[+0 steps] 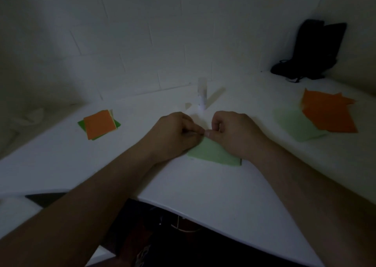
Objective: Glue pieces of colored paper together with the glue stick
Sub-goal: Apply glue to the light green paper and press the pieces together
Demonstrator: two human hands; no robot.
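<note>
Green paper (213,153) half hidden under both hands.

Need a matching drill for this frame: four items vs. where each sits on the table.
Items
1. white glue stick
2. pale green paper sheet
3. small stack of squares with an orange top
4. black bag

Places
A. far right corner, by the wall
B. under both hands, at the centre
C. on the left side
D. upright, just beyond the hands

Pairs: 1-D, 2-B, 3-C, 4-A
</note>
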